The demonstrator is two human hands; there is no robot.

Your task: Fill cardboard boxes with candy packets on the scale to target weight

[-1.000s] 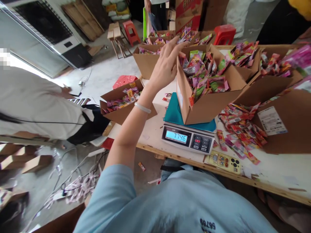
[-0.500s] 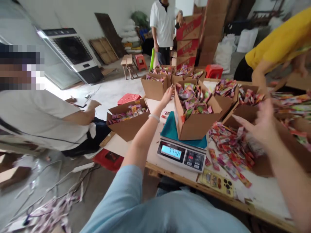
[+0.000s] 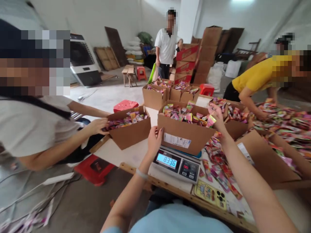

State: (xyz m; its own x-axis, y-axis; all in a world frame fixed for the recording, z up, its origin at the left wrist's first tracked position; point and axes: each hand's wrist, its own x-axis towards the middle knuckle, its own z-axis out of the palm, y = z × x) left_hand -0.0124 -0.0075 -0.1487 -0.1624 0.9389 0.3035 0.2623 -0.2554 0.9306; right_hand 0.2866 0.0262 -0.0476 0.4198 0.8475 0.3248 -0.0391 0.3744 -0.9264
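Because the open cardboard box (image 3: pixel 188 131) sits over the teal tray (image 3: pixel 195 155) of the scale (image 3: pixel 176 166), heaped to its rim with packets (image 3: pixel 178 115), a sideways push could probably tip it off the tray or spill the topmost sachets. The left hand (image 3: pixel 155 140) has its fingers bent against the box's near left corner, but how firmly they press cannot be told; the right hand (image 3: pixel 216 115) is raised at the other end with fingers curled, and whether it pinches the rim or a sachet is unclear. Uneven pressure from the two could skew the figure on the lit display (image 3: pixel 167 160), and a knock to the right might scatter the loose sachets (image 3: pixel 224 171) or nudge the yellow phone case (image 3: pixel 211 194) lying by the table's edge. Matte brown board forms the box's flat, slightly slanting front, broken by a white paper label (image 3: pixel 177 140); such board would likely bow if squeezed hard. Against it, the sachets are slim, crinkled and glossy, probably slippery, while the scale is smooth, hard-edged plastic on a pale tabletop (image 3: pixel 113 153) trimmed with rough wood (image 3: pixel 170 191).
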